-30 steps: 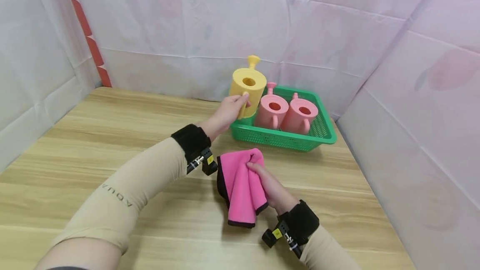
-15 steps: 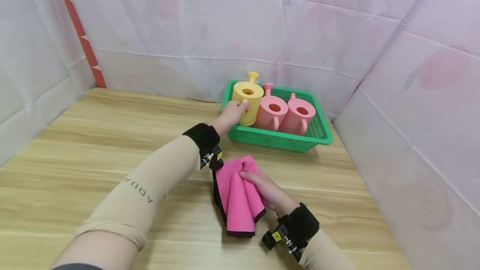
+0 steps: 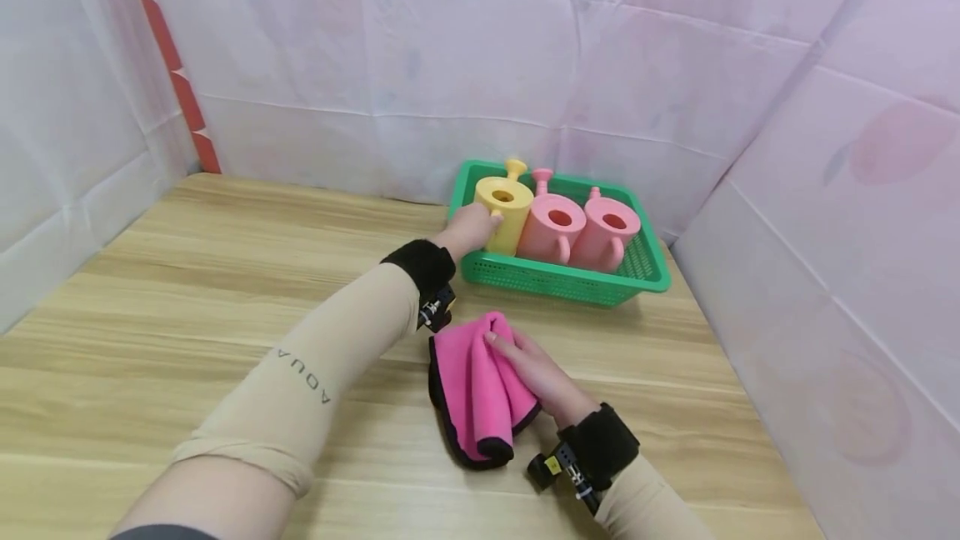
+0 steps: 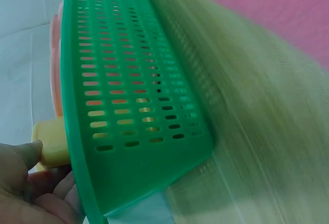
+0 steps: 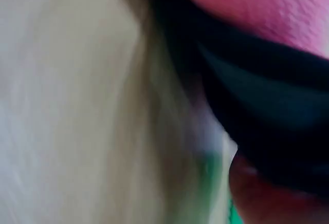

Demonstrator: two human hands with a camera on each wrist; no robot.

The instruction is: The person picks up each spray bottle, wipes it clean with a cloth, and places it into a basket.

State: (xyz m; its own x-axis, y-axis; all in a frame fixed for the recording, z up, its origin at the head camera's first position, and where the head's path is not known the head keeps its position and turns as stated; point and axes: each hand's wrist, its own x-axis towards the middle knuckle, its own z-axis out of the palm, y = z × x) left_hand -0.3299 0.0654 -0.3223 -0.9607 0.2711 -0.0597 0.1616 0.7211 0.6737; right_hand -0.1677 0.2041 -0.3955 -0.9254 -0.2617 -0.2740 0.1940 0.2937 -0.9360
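In the head view my left hand [image 3: 471, 228] grips the handle of a yellow watering can [image 3: 512, 227], which stands in the left end of a green basket [image 3: 540, 276]. Two pink watering cans, a middle one [image 3: 546, 242] and a right one [image 3: 592, 248], stand beside it. The left wrist view has the thumb and curled fingers at the yellow can [image 4: 51, 142], largely hidden behind the basket wall [image 4: 139, 167]. Nearer the front, my right hand [image 3: 543, 373] holds a bunched pink cloth [image 3: 491, 390] with black edging. The right wrist view is blurred, with the cloth [image 5: 277, 8] close to the camera.
A wood-grain table [image 3: 225, 290] lies under everything. Pale sheet walls stand at the back [image 3: 465, 48], left and right [image 3: 847, 273]. The basket is close to the back wall.
My left hand has lowered the yellow watering can from above the basket's left end into it. The right hand keeps hold of the cloth, whose lower edge has curled up.
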